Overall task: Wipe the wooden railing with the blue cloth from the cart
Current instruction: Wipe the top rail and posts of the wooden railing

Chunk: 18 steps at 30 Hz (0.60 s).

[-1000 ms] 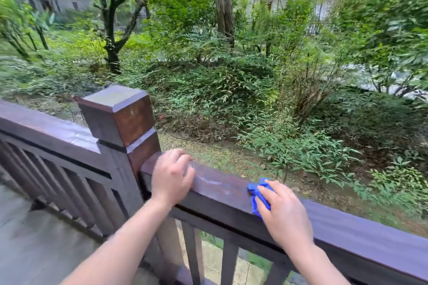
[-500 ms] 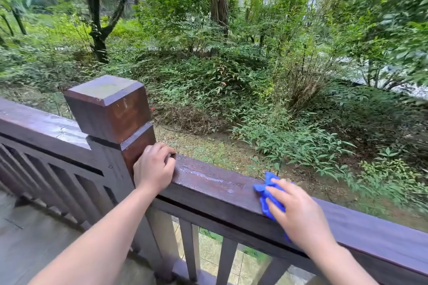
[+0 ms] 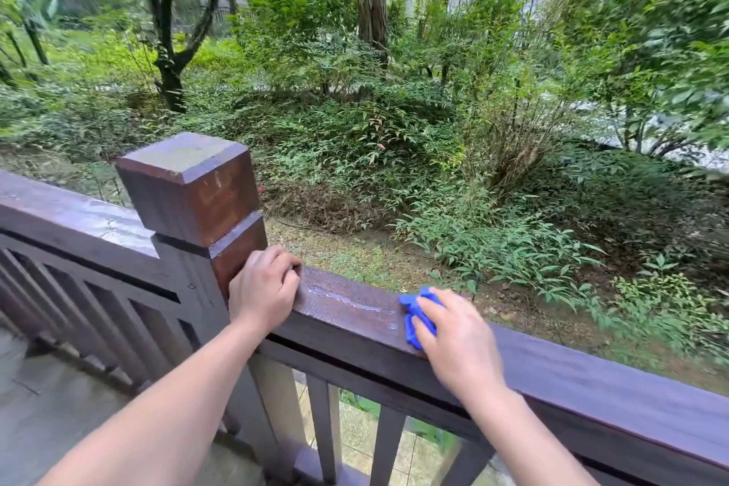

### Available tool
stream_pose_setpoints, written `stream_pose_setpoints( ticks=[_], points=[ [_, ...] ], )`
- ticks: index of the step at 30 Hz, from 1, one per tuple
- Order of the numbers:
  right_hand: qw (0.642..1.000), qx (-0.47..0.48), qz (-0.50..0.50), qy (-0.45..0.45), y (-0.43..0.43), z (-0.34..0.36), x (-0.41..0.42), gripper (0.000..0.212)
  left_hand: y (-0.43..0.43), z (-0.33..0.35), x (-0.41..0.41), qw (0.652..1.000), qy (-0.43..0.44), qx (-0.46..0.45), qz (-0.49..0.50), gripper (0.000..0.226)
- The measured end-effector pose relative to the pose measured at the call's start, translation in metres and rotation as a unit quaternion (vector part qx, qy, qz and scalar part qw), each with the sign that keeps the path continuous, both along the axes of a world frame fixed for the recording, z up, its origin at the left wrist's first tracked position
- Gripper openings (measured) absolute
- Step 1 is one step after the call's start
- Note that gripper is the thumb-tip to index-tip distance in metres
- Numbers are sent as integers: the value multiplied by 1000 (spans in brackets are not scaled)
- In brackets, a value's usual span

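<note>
A dark brown wooden railing point(image 3: 591, 379) runs from the left edge down to the right edge. My right hand point(image 3: 459, 339) presses a crumpled blue cloth point(image 3: 414, 314) onto the flat top of the rail; most of the cloth is hidden under my palm. A thin wet streak point(image 3: 347, 300) lies on the rail just left of the cloth. My left hand point(image 3: 264, 288) is curled over the rail's top edge, right against the square post point(image 3: 193, 185). No cart is in view.
Vertical balusters point(image 3: 319, 430) stand under the rail, and a second railing section point(image 3: 71, 217) runs left from the post. Grey paving point(image 3: 51, 398) lies at my lower left. Shrubs, trees and bare soil fill the ground beyond the railing.
My left hand has slid left along the rail until it rests against the post. My right hand and the cloth have stayed on nearly the same spot of the rail. The view has shifted slightly.
</note>
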State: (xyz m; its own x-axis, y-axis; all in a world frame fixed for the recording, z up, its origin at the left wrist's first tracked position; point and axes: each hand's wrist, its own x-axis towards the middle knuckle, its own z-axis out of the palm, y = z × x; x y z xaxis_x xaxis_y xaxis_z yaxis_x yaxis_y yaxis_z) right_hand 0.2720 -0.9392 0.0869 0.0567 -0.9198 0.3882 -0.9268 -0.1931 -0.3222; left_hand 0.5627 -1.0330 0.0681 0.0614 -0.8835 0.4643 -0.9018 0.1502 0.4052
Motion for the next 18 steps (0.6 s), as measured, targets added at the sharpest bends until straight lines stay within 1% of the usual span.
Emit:
stream_pose_setpoints(
  ticks=[2, 3, 4, 6, 8, 9, 10, 13, 14, 15, 18],
  points=[
    [996, -21, 82, 22, 13, -10, 12, 26, -1, -2, -1, 1000, 6, -10, -1, 30],
    [993, -33, 108, 35, 19, -14, 9, 27, -1, -3, -1, 1000, 8, -15, -2, 30],
    [992, -40, 110, 45, 21, -15, 2, 27, -1, -4, -1, 1000, 9, -18, -3, 29],
    [998, -26, 56, 31, 12, -8, -11, 22, -1, -5, -1, 1000, 11, -22, 0, 28],
    [1000, -10, -17, -14, 0, -2, -10, 16, -2, -4, -1, 1000, 15, -25, 4, 27],
    [999, -19, -26, -14, -3, 0, -1, 14, -2, -4, 0, 1000, 14, -26, 3, 26],
    [1000, -29, -8, -1, -2, -1, 10, 14, -3, -5, 0, 1000, 12, -28, 3, 27],
    [993, -39, 107, 36, 13, -14, 25, 24, -5, -9, 3, 1000, 9, -29, 2, 29],
    [992, -39, 115, 46, 13, -14, 18, 25, -6, -10, 3, 1000, 7, -26, 0, 30],
    [994, -28, 98, 43, 9, -11, 9, 24, -6, -11, 4, 1000, 4, -24, -3, 31],
    [1000, 6, -8, 4, -12, 2, 0, 17, -8, -10, 4, 1000, 3, -19, -2, 33]
  ],
)
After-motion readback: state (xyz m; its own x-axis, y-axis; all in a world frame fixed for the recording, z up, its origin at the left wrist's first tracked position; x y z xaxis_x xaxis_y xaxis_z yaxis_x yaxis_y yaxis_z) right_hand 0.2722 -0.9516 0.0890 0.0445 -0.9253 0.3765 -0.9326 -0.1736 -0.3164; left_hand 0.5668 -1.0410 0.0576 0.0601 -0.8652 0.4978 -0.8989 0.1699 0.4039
